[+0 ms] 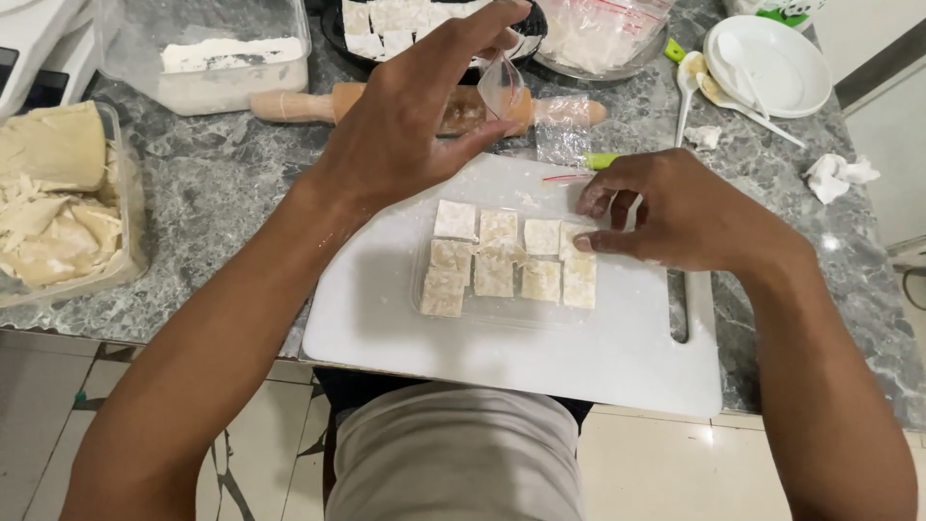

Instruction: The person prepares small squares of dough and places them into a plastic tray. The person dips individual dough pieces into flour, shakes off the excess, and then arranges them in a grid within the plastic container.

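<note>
White cutting board under dough squares, right hand, raised left hand.

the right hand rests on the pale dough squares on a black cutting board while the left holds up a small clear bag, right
Not quite. The head view shows the cutting board is white plastic, not black. The rest holds: the right hand rests on the pale flat dough squares, and the left hand holds up a small clear plastic bag.
</note>
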